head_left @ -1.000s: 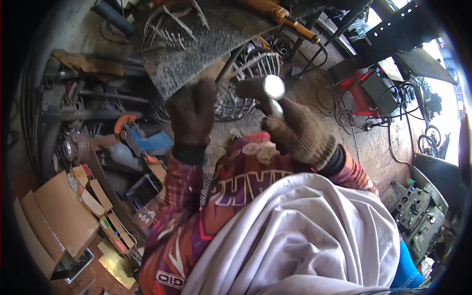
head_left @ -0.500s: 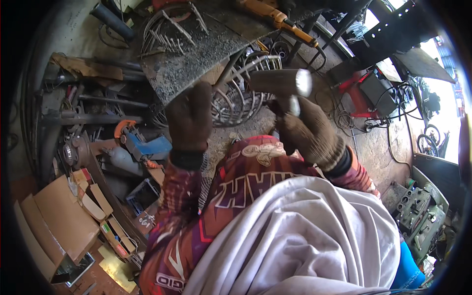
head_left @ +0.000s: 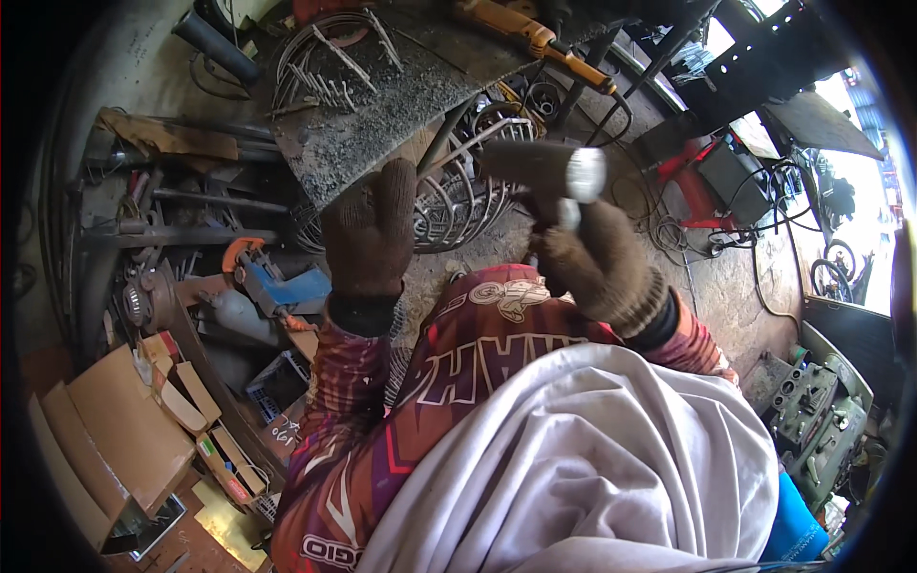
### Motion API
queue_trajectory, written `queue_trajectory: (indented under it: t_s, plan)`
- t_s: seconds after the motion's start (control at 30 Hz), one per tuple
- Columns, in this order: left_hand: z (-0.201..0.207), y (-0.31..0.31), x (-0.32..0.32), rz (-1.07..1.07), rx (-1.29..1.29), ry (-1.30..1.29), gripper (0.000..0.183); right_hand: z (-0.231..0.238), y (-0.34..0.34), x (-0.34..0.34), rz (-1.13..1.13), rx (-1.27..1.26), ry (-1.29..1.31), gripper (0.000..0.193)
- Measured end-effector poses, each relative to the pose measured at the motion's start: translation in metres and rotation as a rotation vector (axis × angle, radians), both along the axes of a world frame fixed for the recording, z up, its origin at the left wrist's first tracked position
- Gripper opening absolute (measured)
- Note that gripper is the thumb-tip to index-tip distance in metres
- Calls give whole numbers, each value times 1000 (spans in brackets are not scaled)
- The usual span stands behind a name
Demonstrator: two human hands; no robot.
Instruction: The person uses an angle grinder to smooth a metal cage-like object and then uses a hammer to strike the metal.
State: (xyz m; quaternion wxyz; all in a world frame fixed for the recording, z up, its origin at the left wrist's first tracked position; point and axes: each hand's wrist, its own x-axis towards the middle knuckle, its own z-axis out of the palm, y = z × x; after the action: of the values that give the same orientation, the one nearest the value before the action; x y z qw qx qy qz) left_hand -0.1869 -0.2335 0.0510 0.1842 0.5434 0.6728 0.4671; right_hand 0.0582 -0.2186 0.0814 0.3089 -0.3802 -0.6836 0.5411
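My right hand (head_left: 607, 263), in a brown knitted glove, is closed around the handle of a hammer (head_left: 540, 167). The heavy metal head is raised above the fist, its bright worn face to the right. My left hand (head_left: 371, 229), gloved the same way, is at the near corner of a dark metal tabletop (head_left: 382, 124). Its fingers look bent and closed; what they grip, if anything, is hidden behind the glove. Grey grit, a coil of wire and several short rods (head_left: 330, 88) lie on that tabletop, beyond my left hand.
An orange power tool (head_left: 521, 29) rests at the tabletop's far right. Under the table stands a rounded metal-rod frame (head_left: 468, 205). Cables and a red-and-black machine (head_left: 716, 181) are at right. A blue tool (head_left: 287, 286) and cardboard boxes (head_left: 124, 420) occupy the left.
The hammer and my right hand have shifted slightly, the head tilting a little more toward me. My left hand stays near the table corner, almost unmoved.
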Motion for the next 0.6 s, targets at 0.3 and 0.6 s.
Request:
queue_trajectory:
  t_s: [0.3, 0.6]
  plan:
    - [-5, 6, 1, -14, 52, -118, 44, 4, 1, -11, 27, -12, -136, 42]
    - [2, 6, -3, 16, 19, -89, 42, 17, 0, -6, -45, -158, 260, 51]
